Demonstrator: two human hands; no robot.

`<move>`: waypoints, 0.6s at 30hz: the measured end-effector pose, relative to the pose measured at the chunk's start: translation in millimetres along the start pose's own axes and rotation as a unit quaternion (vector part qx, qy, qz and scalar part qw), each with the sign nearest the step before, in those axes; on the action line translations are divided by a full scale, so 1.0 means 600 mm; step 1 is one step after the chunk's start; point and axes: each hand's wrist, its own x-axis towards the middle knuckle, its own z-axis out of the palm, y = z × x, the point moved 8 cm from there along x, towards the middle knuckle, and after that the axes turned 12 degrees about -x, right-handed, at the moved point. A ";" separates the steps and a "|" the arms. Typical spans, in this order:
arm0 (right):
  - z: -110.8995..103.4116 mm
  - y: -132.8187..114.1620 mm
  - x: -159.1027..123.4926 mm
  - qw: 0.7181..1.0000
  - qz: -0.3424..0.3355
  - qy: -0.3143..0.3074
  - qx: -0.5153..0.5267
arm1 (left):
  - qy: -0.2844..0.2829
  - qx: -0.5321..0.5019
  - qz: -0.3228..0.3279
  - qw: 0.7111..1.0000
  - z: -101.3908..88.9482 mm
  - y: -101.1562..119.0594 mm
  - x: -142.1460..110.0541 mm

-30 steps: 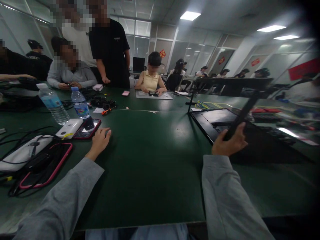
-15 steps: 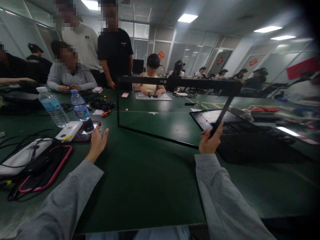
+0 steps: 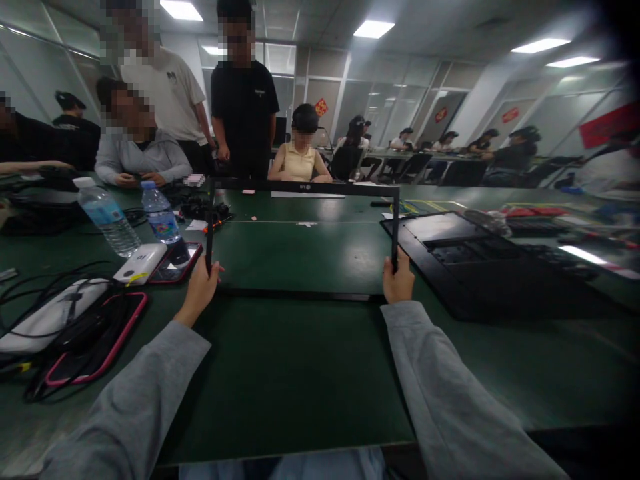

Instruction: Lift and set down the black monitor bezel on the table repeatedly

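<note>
Evenly held between the person's 2 hands, a thin black frame [image 3: 263, 294] stands raised above the near part of the green worktop [image 3: 300, 380], its open middle showing the surface beyond. The left hand [image 3: 203, 283] is closed around the lower part of its left bar, and the right hand [image 3: 400, 279] grips the lower part of its right bar. The top bar carries a small round mark and lettering near its middle, too small to read surely. Whether the bottom bar touches the surface, I cannot tell.

Just right of the right hand lies a broad black panel [image 3: 465, 257], flat, with recesses in its face. Near the left hand is a phone [image 3: 175, 262] in a pinkish-red case, beside a white device [image 3: 141, 262]. Behind these stand 2 plastic bottles: 1 with a white cap [image 3: 107, 217], 1 with a blue cap [image 3: 160, 213]. Farther left, black cables run over a second white device [image 3: 55, 320] and a pink-rimmed case [image 3: 107, 343].

Across the surface, a person in a yellow top [image 3: 300, 163] sits facing this way; to the left, a person in a black shirt [image 3: 245, 113] stands near another in grey sleeves [image 3: 143, 163], seated.
</note>
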 end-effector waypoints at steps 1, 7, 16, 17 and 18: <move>0.004 0.005 0.002 1.000 0.001 -0.004 -0.007 | -0.004 0.033 0.002 0.999 0.001 -0.002 0.000; 0.020 0.020 0.007 0.999 0.016 -0.034 -0.022 | 0.003 0.191 0.024 0.981 0.000 -0.007 0.004; 0.058 0.039 0.005 0.985 0.031 -0.163 -0.044 | -0.033 0.292 -0.050 0.955 0.005 -0.028 -0.007; 0.061 0.042 0.006 0.984 0.029 -0.169 -0.040 | -0.038 0.290 -0.052 0.955 0.006 -0.030 -0.007; 0.064 0.045 0.006 0.985 0.024 -0.170 -0.037 | -0.042 0.288 -0.053 0.955 0.007 -0.031 -0.008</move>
